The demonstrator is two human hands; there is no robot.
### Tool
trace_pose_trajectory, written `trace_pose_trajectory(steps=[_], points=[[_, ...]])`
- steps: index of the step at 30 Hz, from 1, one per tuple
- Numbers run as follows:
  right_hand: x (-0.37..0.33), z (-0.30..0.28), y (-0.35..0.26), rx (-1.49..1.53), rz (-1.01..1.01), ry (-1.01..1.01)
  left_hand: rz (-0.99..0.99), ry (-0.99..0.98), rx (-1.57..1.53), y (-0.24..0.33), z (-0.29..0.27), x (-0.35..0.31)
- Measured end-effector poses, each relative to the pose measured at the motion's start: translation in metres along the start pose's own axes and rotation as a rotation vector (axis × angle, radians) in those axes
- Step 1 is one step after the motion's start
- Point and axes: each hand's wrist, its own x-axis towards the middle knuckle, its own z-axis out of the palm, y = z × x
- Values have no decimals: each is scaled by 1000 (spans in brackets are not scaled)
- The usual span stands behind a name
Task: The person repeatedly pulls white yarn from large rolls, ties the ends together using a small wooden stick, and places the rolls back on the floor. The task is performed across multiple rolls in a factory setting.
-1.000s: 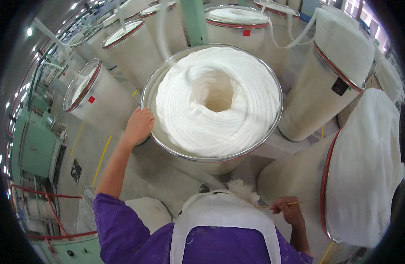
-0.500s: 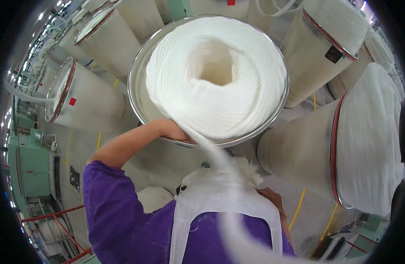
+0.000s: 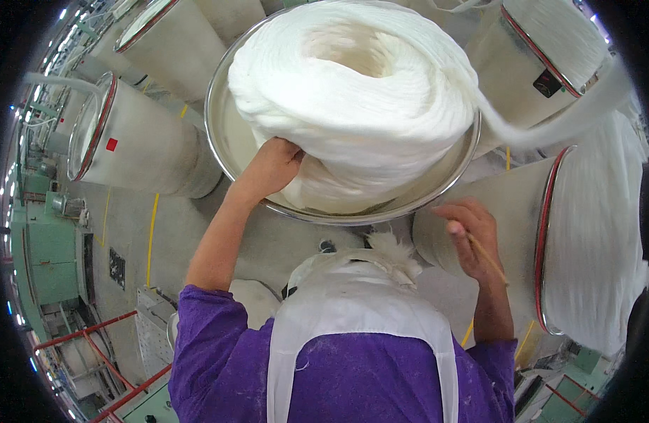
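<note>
- Your left hand presses into the lower side of the white fibre coil, a thick rope wound in a ring with a hollow centre.
- The coil sits tilted in a round metal can, lifted clear on your side.
- A loose strand trails off its right side.
- Your right hand grips a thin stick.

Single head-worn fisheye, looking steeply down and close over the person's chest at the metal can rim; edges curve, corners black.
</note>
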Motion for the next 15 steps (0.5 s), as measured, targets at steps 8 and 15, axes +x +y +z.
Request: trace_pose_trajectory(steps=[8, 15], points=[[80, 62, -45, -148, -189, -388, -29, -62, -37, 0, -10, -4], [86, 79, -34, -172, -24, -410, -167, -238, 503, 29, -68, -22]])
